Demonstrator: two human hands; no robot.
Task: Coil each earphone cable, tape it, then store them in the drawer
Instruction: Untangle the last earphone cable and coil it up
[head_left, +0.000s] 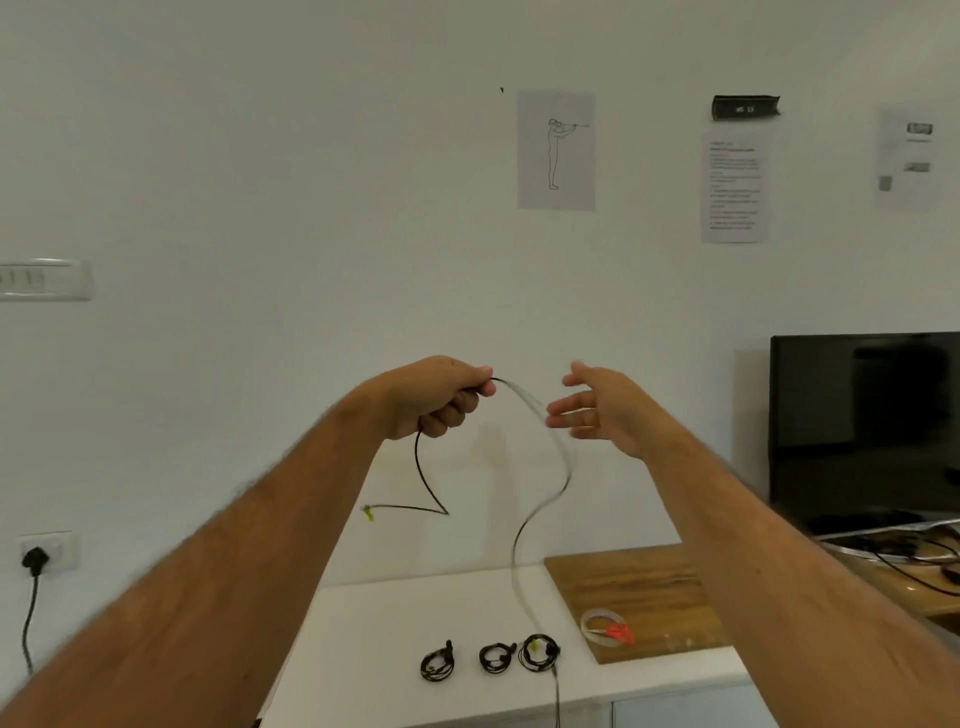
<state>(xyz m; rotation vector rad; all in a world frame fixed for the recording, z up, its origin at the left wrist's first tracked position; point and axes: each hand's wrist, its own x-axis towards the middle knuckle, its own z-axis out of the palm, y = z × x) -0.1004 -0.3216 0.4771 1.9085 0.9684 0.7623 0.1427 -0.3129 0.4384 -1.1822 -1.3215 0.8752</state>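
Head view. Step in hand, as judged: coiling a fourth cable (540, 415). The left hand (441, 397) should keep its pinch fixed while the right lays even loops into it, leaving no kinks.

The left hand is raised at chest height, fingers curled round the cable. The right hand (597, 410), just beside it, is spread and holds nothing. The cable hangs from the left hand toward the table (363, 649) below, where three coils (496, 657) lie near the tape (602, 626).
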